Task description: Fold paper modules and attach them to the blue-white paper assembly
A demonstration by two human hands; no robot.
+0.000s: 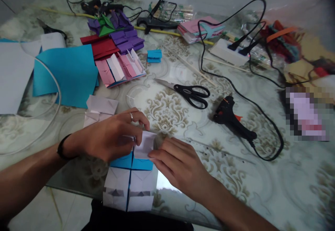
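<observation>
My left hand (pixel 112 135), with a ring and a black wristband, bends its fingers over the upper left of a white folded paper flap (pixel 144 145). At the flap's lower right corner, the thumb and fingers of my right hand (pixel 178 161) pinch its edge. The flap belongs to, or lies on, a folded paper piece with a blue band (pixel 142 164) and white folded squares (pixel 141 189) below it, near the table's front edge. Part of the blue band is hidden under my left hand. Behind my left hand lies another white folded paper (pixel 102 105).
Black scissors (pixel 192 93) and a corded glue gun (pixel 232 119) lie beyond my right hand. Blue sheets (pixel 68 73), pink folded papers (pixel 121 68) and a small blue piece (pixel 154 56) lie farther back. A white power strip (pixel 229 52) is at the back right.
</observation>
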